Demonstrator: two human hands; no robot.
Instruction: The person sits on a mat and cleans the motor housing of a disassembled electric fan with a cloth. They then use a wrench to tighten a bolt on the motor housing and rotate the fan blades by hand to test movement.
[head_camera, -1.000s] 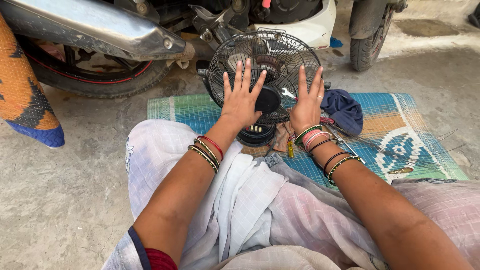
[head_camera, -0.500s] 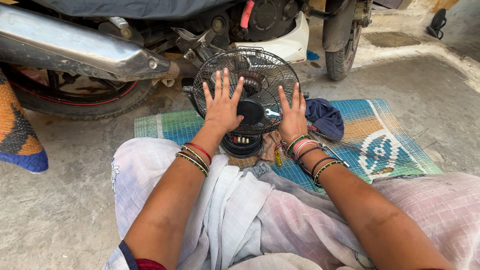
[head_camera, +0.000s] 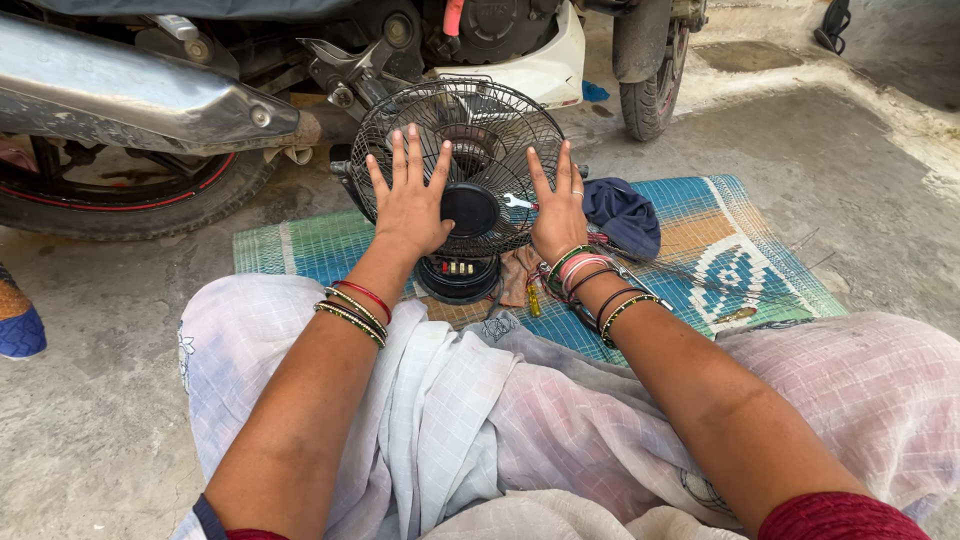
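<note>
Table fan (head_camera: 465, 150): black wire-guard unit, upright on a woven mat (head_camera: 700, 215), at 12 o'clock from the seated person. Left hand (head_camera: 410, 205): fingers spread wide, palm flat against the guard at 8 o'clock of the hub. Right hand (head_camera: 558, 210): open, flat against the guard at 4 o'clock. Dark blue cloth (head_camera: 622, 212): on the mat, 3 o'clock of the fan. Motorcycle (head_camera: 150, 100): directly behind, 11 o'clock.

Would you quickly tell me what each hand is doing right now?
Left hand: open, fingers spread, flat against the fan grille, gripping nothing.
Right hand: open, fingers straight, against the grille's right side, gripping nothing.
</note>
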